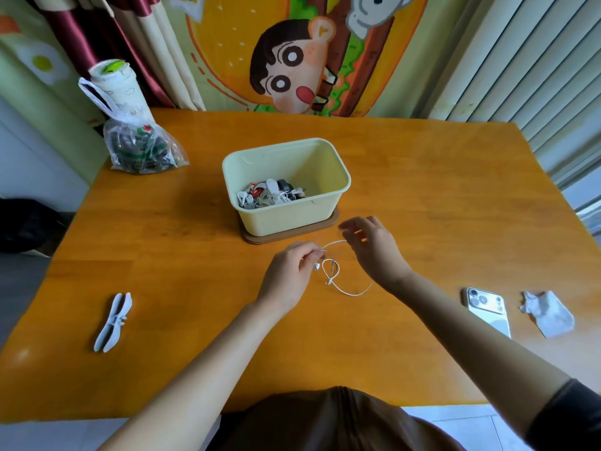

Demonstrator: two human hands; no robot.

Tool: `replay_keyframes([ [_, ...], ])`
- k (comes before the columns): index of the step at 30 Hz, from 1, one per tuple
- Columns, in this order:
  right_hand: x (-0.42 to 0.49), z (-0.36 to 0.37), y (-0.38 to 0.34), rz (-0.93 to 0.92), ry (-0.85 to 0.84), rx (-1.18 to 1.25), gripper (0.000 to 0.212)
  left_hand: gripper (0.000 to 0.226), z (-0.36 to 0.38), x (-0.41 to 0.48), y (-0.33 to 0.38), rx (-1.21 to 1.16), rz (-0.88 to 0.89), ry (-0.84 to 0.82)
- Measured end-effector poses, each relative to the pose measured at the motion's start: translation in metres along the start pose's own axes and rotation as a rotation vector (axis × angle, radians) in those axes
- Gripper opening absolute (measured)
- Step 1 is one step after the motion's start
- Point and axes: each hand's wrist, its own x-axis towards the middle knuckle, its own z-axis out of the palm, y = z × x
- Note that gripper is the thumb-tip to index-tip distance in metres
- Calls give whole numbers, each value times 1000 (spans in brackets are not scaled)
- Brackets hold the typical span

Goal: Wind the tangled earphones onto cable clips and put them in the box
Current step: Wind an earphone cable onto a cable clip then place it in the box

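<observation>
Evidently thin white earphone cable [338,275] hung knotted between both hands, just near of pale yellow plastic box [338,177] on orange wooden surface [182,255]. Left hand [289,275] pinched one end; right hand [370,245] pinched loop. Cable looked light, limp, snag-prone; best held near earbuds. White cable clip [113,322] lay far left.

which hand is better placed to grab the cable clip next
Left. The cable clips lie on the left side of the table, nearer the left hand; the right hand is farther away.
</observation>
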Motion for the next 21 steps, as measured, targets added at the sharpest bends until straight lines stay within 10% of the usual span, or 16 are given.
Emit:
replay_keyframes([
  [5,-18,10,-12,87,-30,132,40,21,-14,12,22,-60,40,66],
  [10,-22,19,-22,65,-326,93,11,20,-21,18,33,-100,42,92],
  [16,6,-30,-41,-76,-211,-78,23,30,-52,28,16,201,-73,182],
  [21,22,-61,-66,-176,-256,-161,23,39,-47,35,62,-251,8,-168],
])
